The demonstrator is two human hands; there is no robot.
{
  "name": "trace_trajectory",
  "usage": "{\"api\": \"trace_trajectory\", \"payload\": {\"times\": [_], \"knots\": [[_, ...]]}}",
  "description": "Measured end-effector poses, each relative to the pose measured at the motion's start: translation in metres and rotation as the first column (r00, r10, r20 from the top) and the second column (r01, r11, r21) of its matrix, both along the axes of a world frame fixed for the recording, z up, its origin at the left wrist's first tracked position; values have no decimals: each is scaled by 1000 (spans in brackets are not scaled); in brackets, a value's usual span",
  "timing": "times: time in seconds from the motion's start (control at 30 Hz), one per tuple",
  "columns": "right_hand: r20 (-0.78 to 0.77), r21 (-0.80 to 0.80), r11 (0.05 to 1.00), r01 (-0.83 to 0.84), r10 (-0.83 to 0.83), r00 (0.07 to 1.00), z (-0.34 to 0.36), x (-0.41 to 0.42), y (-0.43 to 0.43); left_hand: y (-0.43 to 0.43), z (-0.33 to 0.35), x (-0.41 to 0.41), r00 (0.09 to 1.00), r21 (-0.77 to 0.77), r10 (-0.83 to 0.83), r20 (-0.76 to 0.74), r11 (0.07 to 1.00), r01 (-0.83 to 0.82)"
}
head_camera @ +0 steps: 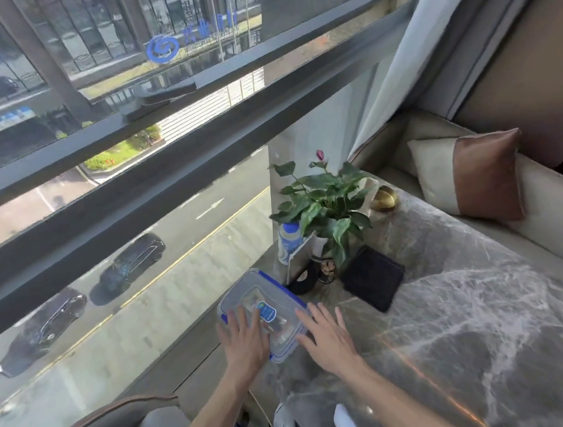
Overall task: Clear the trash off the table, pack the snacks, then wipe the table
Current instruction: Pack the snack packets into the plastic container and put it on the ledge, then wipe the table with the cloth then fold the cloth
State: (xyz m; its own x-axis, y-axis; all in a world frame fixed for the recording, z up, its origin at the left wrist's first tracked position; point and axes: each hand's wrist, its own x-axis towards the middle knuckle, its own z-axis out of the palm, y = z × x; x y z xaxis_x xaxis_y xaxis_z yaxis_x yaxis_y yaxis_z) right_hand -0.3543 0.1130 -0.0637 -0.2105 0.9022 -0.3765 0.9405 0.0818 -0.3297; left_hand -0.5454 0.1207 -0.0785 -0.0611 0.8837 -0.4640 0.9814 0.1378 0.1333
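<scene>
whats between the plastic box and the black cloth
In the head view, a small round black item and a little glass jar sit between the plastic box and the black cloth.

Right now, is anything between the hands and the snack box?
Nothing visible is. The left hand lies flat on the lid of the box, and the right hand is at its right edge, fingers straight.
</scene>
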Motion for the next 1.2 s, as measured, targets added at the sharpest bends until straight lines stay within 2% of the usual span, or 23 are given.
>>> {"api": "trace_trajectory", "payload": {"times": [0.17,0.3,0.43,0.57,0.7,0.9,1.07,1.2], "knots": [[-198,90,938,334,-312,929,22,74,-52,-30,26,49,990,177,-143,5,974,140],[-207,111,843,527,-499,842,31,149,-112,-62,46,98,968,214,-230,97,955,205],[-232,131,760,637,-601,765,31,202,-153,-81,59,142,952,236,-275,136,942,238],[-262,116,730,673,-631,730,34,223,-156,-76,67,172,953,235,-236,191,953,189],[-284,110,727,677,-630,723,42,227,-129,-45,74,192,939,243,-221,264,957,157],[-271,52,715,697,-662,699,47,223,-40,41,66,220,908,198,-188,374,973,120],[-179,-139,576,806,-815,552,15,218,43,119,27,247,895,40,-142,423,990,139],[-126,-328,428,842,-904,410,-22,215,87,158,-6,264,899,-40,-135,416,985,166]]}}
